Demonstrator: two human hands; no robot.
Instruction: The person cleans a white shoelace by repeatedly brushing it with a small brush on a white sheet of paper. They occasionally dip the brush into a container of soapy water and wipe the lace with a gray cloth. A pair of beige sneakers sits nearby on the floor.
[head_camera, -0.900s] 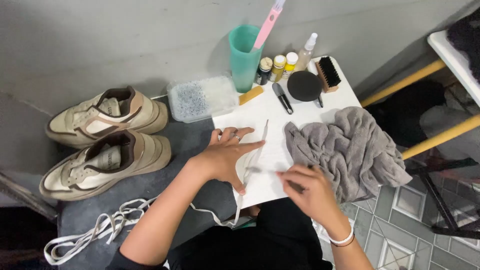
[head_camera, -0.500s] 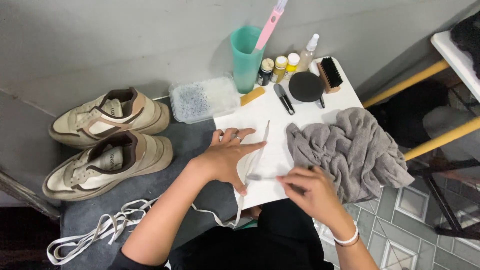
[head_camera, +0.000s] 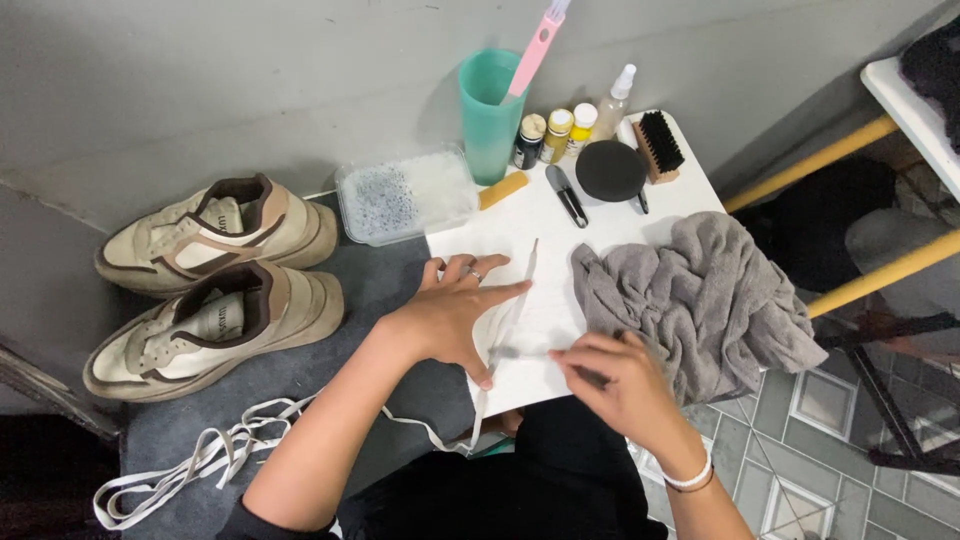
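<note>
a plain grey wall (head_camera: 200, 90) rises behind a small white desk (head_camera: 690, 195); grey carpet (head_camera: 330, 385) meets patterned floor tiles (head_camera: 810, 470), with yellow furniture rails (head_camera: 880, 275) at right.

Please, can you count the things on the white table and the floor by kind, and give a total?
Beige lace-less sneakers: 2
Small paint bottles: 3
Clear spray bottle: 1
Teal plastic cup: 1
Brushes, pink toothbrush and black-bristled wooden brush: 2
Crumpled grey towel: 1
Clear plastic tub: 1
Total: 11
</note>
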